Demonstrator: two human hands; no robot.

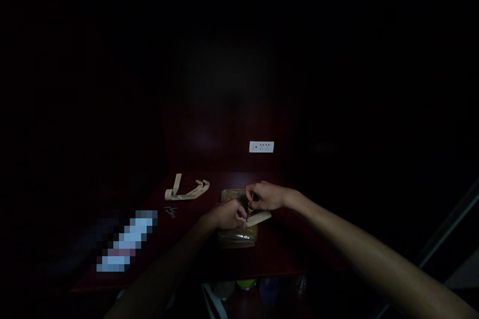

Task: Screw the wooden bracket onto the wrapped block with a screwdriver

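Observation:
My left hand [231, 213] is closed on a pale wooden piece [260, 218], its thumb and fingertips pressed together near one end. Underneath lies a brown block wrapped in clear plastic [239, 237]. Between the fingers of my right hand [267, 196] is a small screwdriver with a yellow handle [251, 205], held upright. Its lower end points down at the wooden piece beside my left fingertips. Whether a screw sits under the tip is too small and dark to tell.
On the dark red table [202, 254], a pale wooden hook-shaped part [187, 196] lies to the left. Several screws [170, 212] are scattered near it. A blurred-out light rectangle [127, 241] is at the left edge. A white socket [261, 147] is on the back wall.

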